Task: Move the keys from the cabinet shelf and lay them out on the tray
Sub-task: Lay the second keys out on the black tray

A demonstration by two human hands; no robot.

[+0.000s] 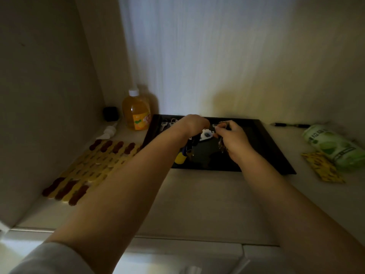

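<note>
I see both hands over black tray point(276, 147). Left hand point(194, 123) curled, gripping key bunch point(189, 149). Right hand point(233, 139) pinching keys point(222, 145).

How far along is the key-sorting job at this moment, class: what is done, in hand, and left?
Done: a few keys already lie at the black tray's far left corner. In hand: the left hand dangles a bunch with a yellow tag over the tray, while the right hand pinches a ring of keys. Left: laying these bunches out; most of the tray looks bare.
</note>
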